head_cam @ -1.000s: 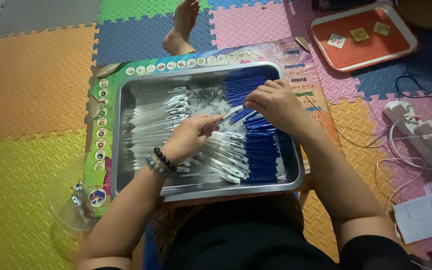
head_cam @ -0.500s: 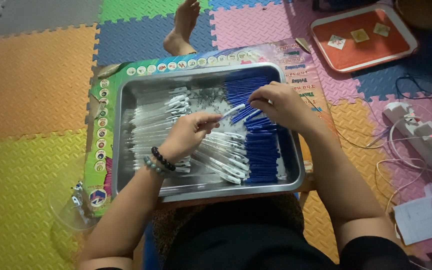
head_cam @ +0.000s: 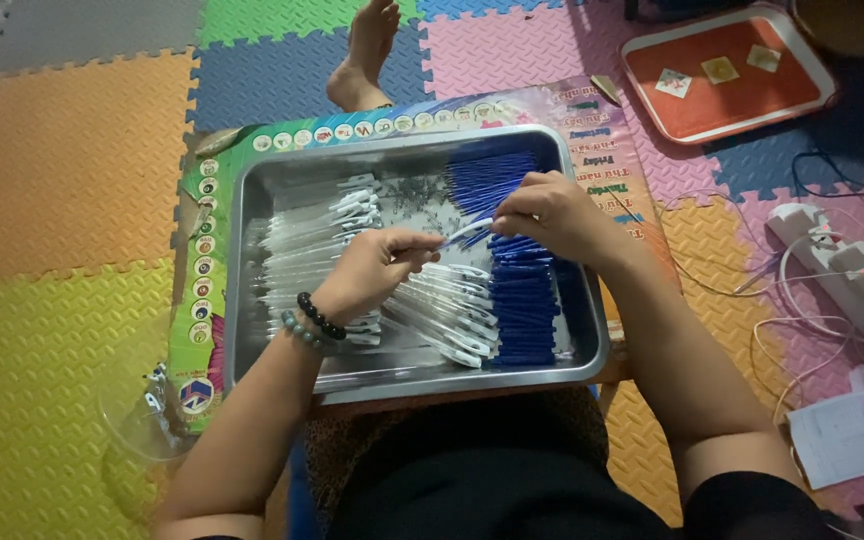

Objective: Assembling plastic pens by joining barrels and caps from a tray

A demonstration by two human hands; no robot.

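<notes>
A steel tray point(head_cam: 252, 210) rests on my lap over a colourful printed board point(head_cam: 607, 165). It holds rows of clear pen barrels point(head_cam: 307, 235), blue pen parts point(head_cam: 522, 310) stacked along the right side, and tiny loose bits point(head_cam: 417, 195) near the back. My left hand point(head_cam: 377, 270), with bead bracelets at the wrist, pinches one end of a clear pen barrel point(head_cam: 459, 235) above the tray's middle. My right hand point(head_cam: 552, 215) grips the other end, fingers closed around a blue piece there.
Foam puzzle mats point(head_cam: 72, 170) cover the floor. A bare foot point(head_cam: 367, 50) lies beyond the tray. An orange tray point(head_cam: 727, 95) with small squares sits at the far right; a white power strip point(head_cam: 837, 270) with cables and papers point(head_cam: 847, 435) lie on the right. A clear plastic cup point(head_cam: 142, 430) stands left.
Both hands stay together over the tray's middle; the right hand has shifted slightly left and down along the pen held between them.
</notes>
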